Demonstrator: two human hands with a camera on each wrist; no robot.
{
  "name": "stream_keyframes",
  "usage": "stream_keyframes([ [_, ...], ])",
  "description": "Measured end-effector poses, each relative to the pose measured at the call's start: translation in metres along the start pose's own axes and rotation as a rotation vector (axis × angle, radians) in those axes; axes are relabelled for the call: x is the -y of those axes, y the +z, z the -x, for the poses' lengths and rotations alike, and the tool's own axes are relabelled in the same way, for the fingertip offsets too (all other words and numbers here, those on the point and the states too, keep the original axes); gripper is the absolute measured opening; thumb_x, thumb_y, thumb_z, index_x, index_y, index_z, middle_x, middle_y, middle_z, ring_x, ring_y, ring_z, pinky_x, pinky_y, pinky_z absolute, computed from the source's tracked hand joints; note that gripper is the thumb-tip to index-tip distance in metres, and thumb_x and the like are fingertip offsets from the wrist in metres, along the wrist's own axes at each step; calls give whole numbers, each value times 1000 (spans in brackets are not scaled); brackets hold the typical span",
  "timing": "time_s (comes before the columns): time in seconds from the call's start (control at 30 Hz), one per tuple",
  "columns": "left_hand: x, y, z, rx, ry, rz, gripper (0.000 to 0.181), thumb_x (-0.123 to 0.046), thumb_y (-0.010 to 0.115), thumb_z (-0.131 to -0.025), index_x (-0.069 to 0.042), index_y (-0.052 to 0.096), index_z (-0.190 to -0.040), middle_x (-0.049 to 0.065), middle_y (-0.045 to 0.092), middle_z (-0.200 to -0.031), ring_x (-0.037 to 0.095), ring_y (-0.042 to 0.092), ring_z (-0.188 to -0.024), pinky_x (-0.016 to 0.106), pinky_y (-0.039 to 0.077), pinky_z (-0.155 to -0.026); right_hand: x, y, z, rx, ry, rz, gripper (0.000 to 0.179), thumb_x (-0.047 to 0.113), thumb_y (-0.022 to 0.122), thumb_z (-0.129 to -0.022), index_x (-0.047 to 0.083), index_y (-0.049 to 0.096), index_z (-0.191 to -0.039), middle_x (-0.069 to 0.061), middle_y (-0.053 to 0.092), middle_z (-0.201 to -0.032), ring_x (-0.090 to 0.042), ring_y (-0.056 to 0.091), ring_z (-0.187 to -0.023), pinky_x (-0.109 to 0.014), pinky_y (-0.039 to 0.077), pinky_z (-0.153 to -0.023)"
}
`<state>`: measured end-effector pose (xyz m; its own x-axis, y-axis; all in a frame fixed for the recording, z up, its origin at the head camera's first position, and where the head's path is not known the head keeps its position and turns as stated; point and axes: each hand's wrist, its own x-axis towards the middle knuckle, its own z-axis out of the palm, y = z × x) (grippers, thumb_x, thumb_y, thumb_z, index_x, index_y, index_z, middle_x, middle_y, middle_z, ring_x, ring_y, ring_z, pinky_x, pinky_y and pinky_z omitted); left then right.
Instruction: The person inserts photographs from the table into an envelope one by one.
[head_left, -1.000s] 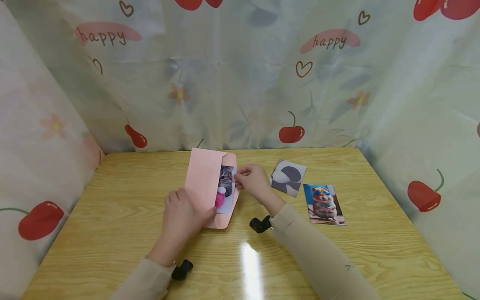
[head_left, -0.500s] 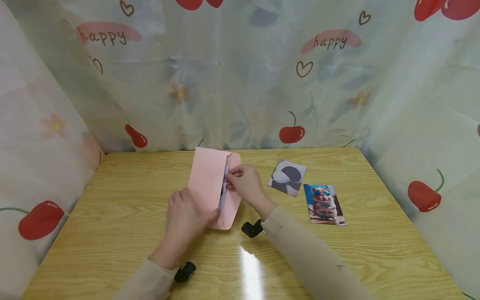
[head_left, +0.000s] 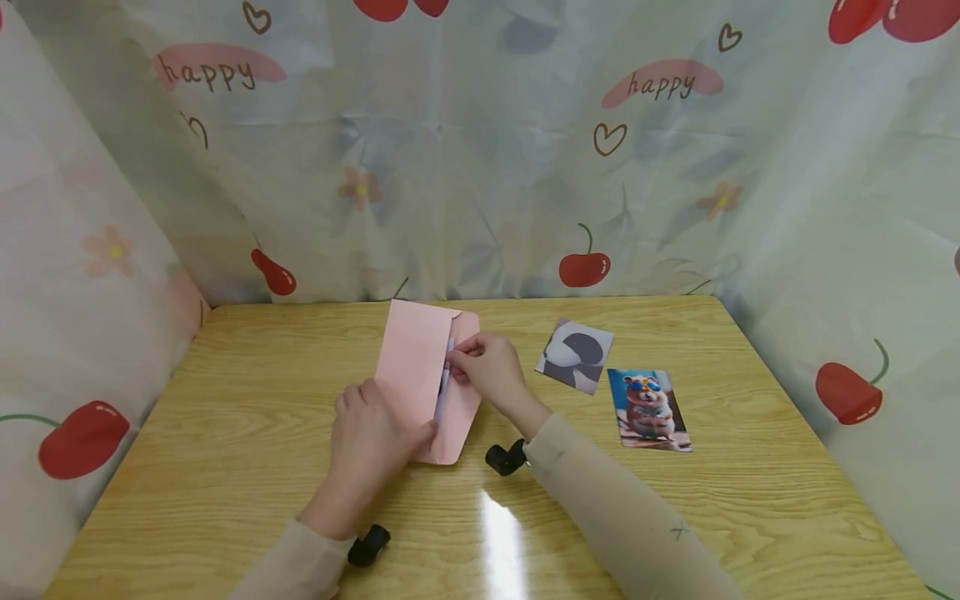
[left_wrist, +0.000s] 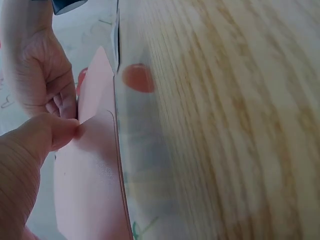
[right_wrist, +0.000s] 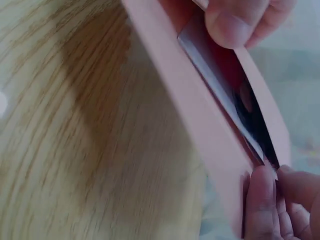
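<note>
A pink envelope [head_left: 416, 350] stands tilted near the table's middle, its opening and flap to the right. My left hand [head_left: 371, 437] grips its near left part, the thumb [left_wrist: 55, 132] at the edge of the opening. My right hand [head_left: 491, 375] pinches the edge of a photo card [right_wrist: 220, 95], which sits mostly inside the envelope. In the head view only a narrow strip of the card shows. Seen from the right wrist, the pocket gapes around it, with pink and dark parts of its picture visible.
To the right lie two loose photo cards: a grey-and-white one [head_left: 576, 357] and a hamster picture with sunglasses [head_left: 649, 408]. A black wrist-worn device [head_left: 506, 457] is by the right cuff, another [head_left: 369, 546] by the left. Printed curtains [head_left: 480, 167] surround the wooden table [head_left: 247, 400].
The photo card, its cat picture plainly visible a second ago, has slid left into the envelope. My right hand moved left with it. The envelope shifted slightly right; the loose cards stayed put.
</note>
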<state>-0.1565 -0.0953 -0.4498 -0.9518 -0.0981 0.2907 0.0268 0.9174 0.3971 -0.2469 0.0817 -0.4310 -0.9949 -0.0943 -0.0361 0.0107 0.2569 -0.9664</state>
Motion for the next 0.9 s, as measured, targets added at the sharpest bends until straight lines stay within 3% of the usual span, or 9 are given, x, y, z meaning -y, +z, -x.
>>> stream_keyframes([
  [0.3,10,-4,-4,173,-134,-65,105,-67,75,-64,14,39,-121,28,43,-109,39,41,-99,48,44,-79,2,-27,4,50,-58,-50,31,36,72,-87,12,66,-104,-11,66,-91,-32,68,-79,-38,56,-68],
  [0.57,14,-4,-3,134,-107,-79,103,-66,75,-63,15,41,-117,29,45,-106,40,43,-97,49,44,-76,-9,-71,1,-13,-54,35,43,46,73,-83,13,63,-108,-12,66,-97,-40,65,-90,-36,56,-68],
  [0.9,17,-2,-2,139,-99,-68,103,-66,74,-64,14,40,-119,28,45,-106,39,44,-96,49,44,-78,-34,-130,-10,-128,93,82,61,53,74,-79,8,58,-118,-12,59,-110,-37,61,-101,-47,53,-81],
])
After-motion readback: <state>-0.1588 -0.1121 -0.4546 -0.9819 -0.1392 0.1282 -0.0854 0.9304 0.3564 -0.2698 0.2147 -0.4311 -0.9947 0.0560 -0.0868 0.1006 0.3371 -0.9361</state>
